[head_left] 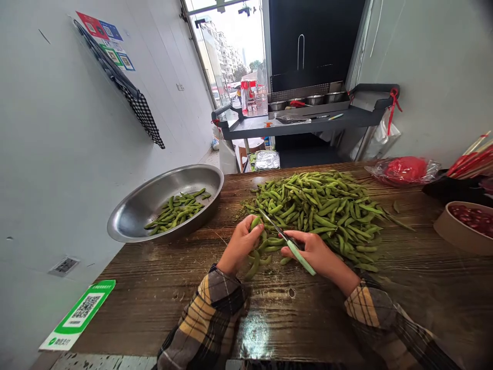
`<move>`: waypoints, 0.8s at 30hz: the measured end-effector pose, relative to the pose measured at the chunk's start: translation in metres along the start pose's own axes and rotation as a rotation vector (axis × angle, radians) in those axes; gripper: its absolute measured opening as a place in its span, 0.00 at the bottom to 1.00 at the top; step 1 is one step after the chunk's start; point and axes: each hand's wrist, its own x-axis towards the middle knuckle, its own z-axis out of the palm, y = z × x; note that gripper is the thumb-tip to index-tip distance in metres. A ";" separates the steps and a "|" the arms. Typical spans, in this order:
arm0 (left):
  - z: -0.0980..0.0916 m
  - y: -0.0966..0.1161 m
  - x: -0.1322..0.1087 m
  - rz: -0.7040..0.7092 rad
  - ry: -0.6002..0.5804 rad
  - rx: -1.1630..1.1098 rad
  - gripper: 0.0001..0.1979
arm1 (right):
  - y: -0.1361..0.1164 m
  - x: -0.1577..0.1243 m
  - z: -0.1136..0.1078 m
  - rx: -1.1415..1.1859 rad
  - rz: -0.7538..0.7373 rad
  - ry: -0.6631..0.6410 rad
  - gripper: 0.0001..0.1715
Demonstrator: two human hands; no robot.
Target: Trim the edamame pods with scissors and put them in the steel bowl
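Observation:
Between the thumb and fingers of my left hand point(242, 243) is a green soybean pod point(254, 223). My right hand point(313, 255) grips scissors point(299, 256) with pale green handles; their blades point up and left toward the held pod. Whether the blades touch that pod I cannot tell. Just beyond both hands spreads a large heap of soybean pods point(319, 203) on the dark wooden table point(162, 303). A few loose pods lie below and between my hands. To the left, a wide steel basin point(127, 221) holds a smaller pile of pods.
A green-and-white QR code card point(82, 311) lies at the left table edge. On the right are a red bundle in clear plastic point(406, 168) and a paper bowl point(458, 239) of dark red pieces. Behind the table stands a grey cart point(250, 132) with metal containers.

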 end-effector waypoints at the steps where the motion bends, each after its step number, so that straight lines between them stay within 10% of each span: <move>1: -0.001 0.000 0.000 -0.005 0.020 -0.059 0.13 | 0.000 0.000 0.000 0.002 0.014 0.009 0.28; 24: 0.015 0.000 -0.005 0.045 0.088 -0.221 0.14 | 0.002 -0.003 0.010 -0.137 -0.071 0.124 0.31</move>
